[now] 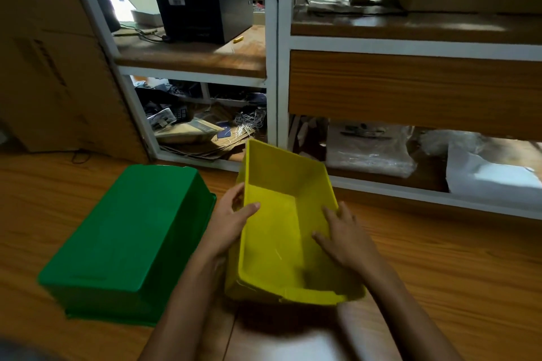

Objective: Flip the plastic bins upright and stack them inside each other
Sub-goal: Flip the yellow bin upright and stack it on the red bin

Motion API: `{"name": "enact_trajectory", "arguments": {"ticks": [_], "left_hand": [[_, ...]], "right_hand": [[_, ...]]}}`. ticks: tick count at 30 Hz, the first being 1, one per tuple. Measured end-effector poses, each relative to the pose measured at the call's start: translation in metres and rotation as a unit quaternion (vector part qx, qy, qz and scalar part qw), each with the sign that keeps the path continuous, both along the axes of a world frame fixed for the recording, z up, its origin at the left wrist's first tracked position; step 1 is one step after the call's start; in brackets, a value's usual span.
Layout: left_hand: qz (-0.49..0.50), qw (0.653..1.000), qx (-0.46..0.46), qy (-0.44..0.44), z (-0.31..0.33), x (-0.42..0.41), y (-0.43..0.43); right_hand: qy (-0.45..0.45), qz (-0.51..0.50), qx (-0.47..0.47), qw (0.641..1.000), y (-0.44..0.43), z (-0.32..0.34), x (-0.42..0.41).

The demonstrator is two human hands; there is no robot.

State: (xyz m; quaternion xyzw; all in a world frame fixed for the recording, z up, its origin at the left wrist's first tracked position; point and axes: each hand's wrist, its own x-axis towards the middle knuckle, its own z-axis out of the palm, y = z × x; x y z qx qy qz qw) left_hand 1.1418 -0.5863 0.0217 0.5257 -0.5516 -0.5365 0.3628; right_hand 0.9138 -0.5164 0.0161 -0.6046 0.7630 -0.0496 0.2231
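Observation:
A yellow plastic bin (275, 231) is held above the wooden floor in the middle, its open side facing up and toward me, tilted. My left hand (231, 220) grips its left wall, thumb over the rim. My right hand (343, 234) grips the right wall, with fingers inside the bin. A green plastic bin (129, 240) lies upside down on the floor to the left, its flat bottom facing up, close beside the yellow one.
A white-framed shelf unit (272, 97) stands right behind the bins, with a black box (205, 6) on its wooden shelf and clutter and plastic bags on the lowest level. A large cardboard box (52, 67) stands at the left. Wooden floor (440, 272) stretches to the right.

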Motion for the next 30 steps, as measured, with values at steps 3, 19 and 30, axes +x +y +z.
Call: {"name": "enact_trajectory", "arguments": {"ticks": [3,19,30], "left_hand": [[0.061,0.989,0.089,0.104,-0.021,0.008,0.000],[0.141,0.989,0.007,-0.044,-0.045,0.006,0.002],[0.010,0.989,0.099,0.105,-0.042,0.028,0.041]], "right_hand": [[-0.050,-0.024,0.000,0.998,0.004,-0.012,0.001],[-0.218,-0.251,-0.171,0.928,0.003,-0.037,-0.001],[-0.218,-0.243,-0.083,0.941,0.033,-0.039,0.024]]}}
